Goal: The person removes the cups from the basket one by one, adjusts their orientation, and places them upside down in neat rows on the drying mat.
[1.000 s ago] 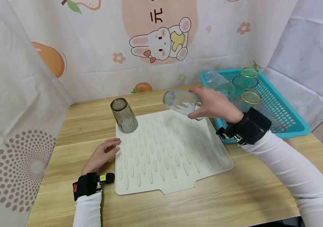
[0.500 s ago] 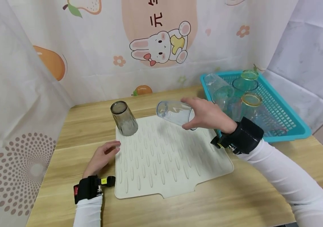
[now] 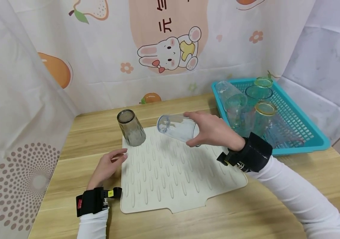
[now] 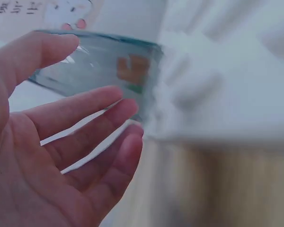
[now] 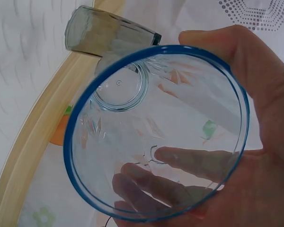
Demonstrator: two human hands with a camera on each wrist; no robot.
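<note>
The person's right hand point(image 3: 214, 131) is gripping a clear glass point(image 3: 177, 126) near its mouth, the thumb pressing on the near side and the fingers curling round the far side. The glass is tilting almost onto its side above the pale ridged mat point(image 3: 170, 179), its blue rim point(image 5: 71, 137) facing back toward the palm and its base pointing left toward a smoky grey glass point(image 3: 132, 129). That grey glass is standing upside down on the far left corner of the mat. The left hand point(image 3: 107, 167) is resting beside the mat's left edge, its fingers spreading loosely and slightly bent, the fingertips reaching that edge, just nearer than the grey glass; whether they are touching the mat is hard to tell. Black bands are circling both wrists, below white sleeves. The mat is lying on a wood-grained bench point(image 3: 80, 139). On the right a turquoise basket point(image 3: 316, 142) is holding several more glasses, among them an amber-rimmed glass point(image 3: 265, 109) and a clear tumbler point(image 3: 229, 94) leaning at the back left. Behind the bench, a white printed cloth point(image 3: 98, 66) is hanging, showing a sideways rabbit point(image 3: 170, 53).
</note>
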